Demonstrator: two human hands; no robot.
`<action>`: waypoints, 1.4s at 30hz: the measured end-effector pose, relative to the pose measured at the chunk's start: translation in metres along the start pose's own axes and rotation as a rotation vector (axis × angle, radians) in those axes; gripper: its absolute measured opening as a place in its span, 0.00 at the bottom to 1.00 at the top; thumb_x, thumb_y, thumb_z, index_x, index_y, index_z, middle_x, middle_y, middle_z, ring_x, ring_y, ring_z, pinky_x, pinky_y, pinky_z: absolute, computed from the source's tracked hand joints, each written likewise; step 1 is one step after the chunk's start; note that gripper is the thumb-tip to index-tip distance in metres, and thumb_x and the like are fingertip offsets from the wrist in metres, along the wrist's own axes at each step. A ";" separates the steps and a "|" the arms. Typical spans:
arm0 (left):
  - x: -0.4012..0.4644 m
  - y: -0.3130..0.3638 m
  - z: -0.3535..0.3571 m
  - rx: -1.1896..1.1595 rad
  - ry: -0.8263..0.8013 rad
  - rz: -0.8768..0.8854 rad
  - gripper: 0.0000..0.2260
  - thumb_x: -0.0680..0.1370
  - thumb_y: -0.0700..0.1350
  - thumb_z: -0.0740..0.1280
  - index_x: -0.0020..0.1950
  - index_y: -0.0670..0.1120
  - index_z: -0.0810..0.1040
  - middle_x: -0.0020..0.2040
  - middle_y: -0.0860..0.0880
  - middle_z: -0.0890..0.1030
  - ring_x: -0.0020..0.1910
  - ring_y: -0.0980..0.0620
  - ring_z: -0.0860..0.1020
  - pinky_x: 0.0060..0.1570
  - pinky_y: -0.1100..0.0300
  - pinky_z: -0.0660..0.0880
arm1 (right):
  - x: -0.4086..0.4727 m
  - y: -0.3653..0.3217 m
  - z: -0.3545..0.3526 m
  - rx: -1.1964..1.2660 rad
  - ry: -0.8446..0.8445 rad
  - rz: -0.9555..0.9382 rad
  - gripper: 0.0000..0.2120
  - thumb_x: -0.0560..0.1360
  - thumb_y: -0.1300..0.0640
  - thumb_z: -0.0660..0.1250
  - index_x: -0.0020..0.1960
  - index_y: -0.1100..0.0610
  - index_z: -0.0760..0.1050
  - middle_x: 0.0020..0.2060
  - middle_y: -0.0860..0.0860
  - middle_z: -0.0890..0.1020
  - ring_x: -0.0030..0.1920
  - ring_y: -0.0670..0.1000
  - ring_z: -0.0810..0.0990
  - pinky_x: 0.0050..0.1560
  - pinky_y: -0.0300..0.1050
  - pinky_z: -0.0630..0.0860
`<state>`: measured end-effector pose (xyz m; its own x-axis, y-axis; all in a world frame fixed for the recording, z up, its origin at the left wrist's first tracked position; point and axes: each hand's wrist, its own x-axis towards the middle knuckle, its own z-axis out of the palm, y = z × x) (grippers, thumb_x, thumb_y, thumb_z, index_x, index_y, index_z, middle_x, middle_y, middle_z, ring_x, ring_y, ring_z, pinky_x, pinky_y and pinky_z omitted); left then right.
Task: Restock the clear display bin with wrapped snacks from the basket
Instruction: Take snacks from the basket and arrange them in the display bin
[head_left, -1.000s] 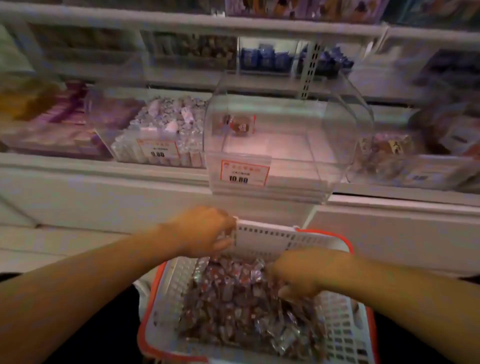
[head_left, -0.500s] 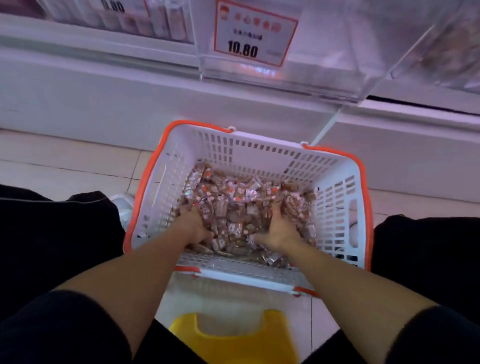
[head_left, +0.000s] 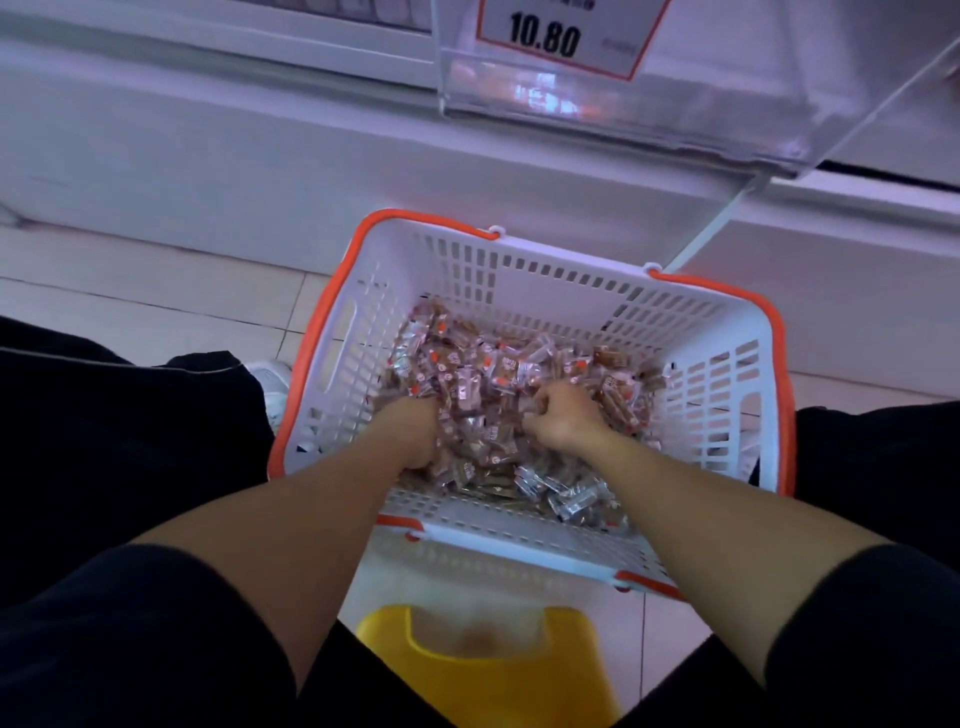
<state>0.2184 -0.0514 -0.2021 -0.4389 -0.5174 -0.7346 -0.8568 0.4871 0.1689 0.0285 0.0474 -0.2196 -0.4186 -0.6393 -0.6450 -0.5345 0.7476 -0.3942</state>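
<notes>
A white basket with an orange rim (head_left: 457, 270) stands on the floor between my knees, holding a heap of small wrapped snacks (head_left: 498, 374) in clear and brown wrappers. Both hands are sunk into the heap. My left hand (head_left: 410, 436) has its fingers buried and curled among the wrappers. My right hand (head_left: 563, 415) is curled round a bunch of snacks. The lower front of the clear display bin (head_left: 675, 104), with a price tag reading 10.80, juts out from the shelf above the basket.
A white shelf base (head_left: 260, 171) runs across behind the basket. A yellow stool (head_left: 488, 670) sits under me at the bottom. Pale floor tiles (head_left: 156, 306) lie on the left; my dark-clad knees flank the basket.
The view dropped from the shelf to the basket. Both hands went from the basket's far rim down into the snacks, and their fingers have closed around wrappers.
</notes>
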 end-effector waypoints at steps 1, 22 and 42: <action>-0.002 0.001 -0.001 -0.031 -0.025 -0.026 0.19 0.75 0.49 0.73 0.62 0.42 0.76 0.57 0.42 0.80 0.55 0.44 0.78 0.56 0.52 0.76 | 0.000 0.002 -0.004 0.113 0.010 0.027 0.06 0.73 0.59 0.73 0.41 0.60 0.77 0.45 0.61 0.83 0.38 0.53 0.80 0.37 0.41 0.72; -0.037 0.017 -0.028 -1.176 -0.185 -0.054 0.20 0.76 0.42 0.72 0.68 0.47 0.74 0.55 0.48 0.83 0.49 0.49 0.82 0.41 0.56 0.82 | -0.060 0.004 -0.048 1.257 -0.414 0.181 0.19 0.72 0.76 0.64 0.61 0.65 0.79 0.59 0.62 0.80 0.56 0.57 0.82 0.55 0.51 0.82; -0.041 0.031 -0.044 -1.446 -0.266 0.137 0.14 0.80 0.51 0.65 0.60 0.45 0.80 0.56 0.44 0.84 0.53 0.48 0.83 0.47 0.55 0.81 | -0.068 -0.018 -0.063 1.009 -0.333 -0.179 0.19 0.70 0.76 0.70 0.55 0.58 0.83 0.47 0.56 0.86 0.48 0.52 0.85 0.48 0.43 0.83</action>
<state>0.1980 -0.0461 -0.1377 -0.6126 -0.3069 -0.7284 -0.4033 -0.6712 0.6220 0.0198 0.0664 -0.1272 -0.0919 -0.7867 -0.6104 0.3482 0.5489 -0.7599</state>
